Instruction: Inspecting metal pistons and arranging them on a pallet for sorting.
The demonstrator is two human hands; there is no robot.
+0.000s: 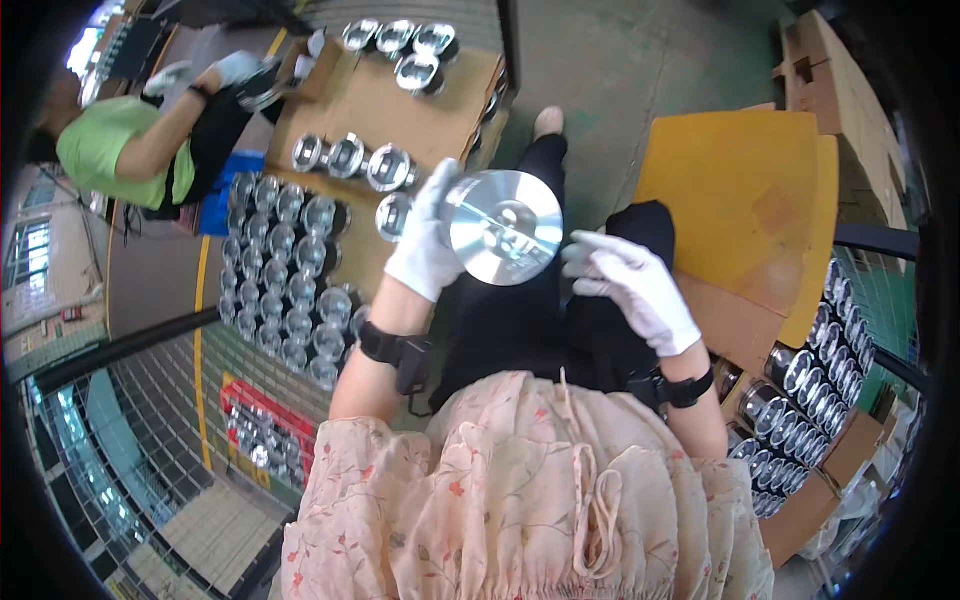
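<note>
My white-gloved left hand (428,240) grips a shiny metal piston (478,240) by its left side, raised in front of my lap. Its round, machined top with a recessed centre faces up toward me; the skirt underneath is hidden. Just right of it, my gloved right hand (638,290) is held apart from the piston, fingers loosely spread and holding nothing. Beyond my left hand a few more pistons (390,168) stand in a row on a cardboard sheet (300,112). One more piston (393,215) sits partly behind my left hand.
Packed rows of pistons (285,265) stand at left, with more pistons (800,400) at lower right beside yellow board (730,210). At upper left a co-worker in a green shirt (120,145) handles something with gloved hands. A red crate (270,425) with metal parts lies lower left.
</note>
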